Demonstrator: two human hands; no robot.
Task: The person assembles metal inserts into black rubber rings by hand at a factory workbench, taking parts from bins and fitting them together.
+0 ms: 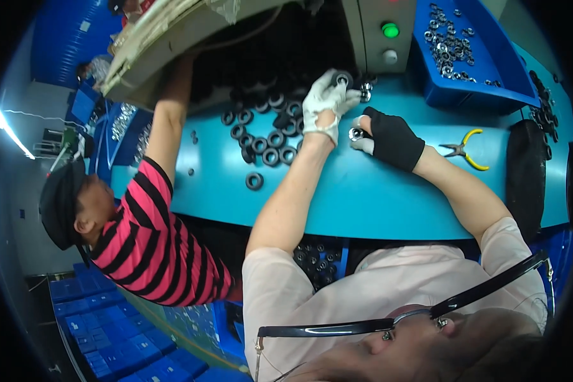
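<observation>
My left hand (325,108), in a white glove, is closed around a black ring (342,79) with a lighter centre. Just beyond its fingertips, small shiny metal parts (366,93) lie on the blue-green table. My right hand (393,139), in a black fingerless glove over white-covered fingertips, pinches a shiny metal ring (356,134) close beside the left wrist. Many loose black rings (271,139) are spread on the table to the left of my left forearm.
A machine (381,38) with a green button stands at the back. Yellow-handled pliers (470,149) lie right of my hand, near a blue bin (471,89) of metal parts. At left, a co-worker in a striped shirt (156,235) reaches under the machine's cover (153,57).
</observation>
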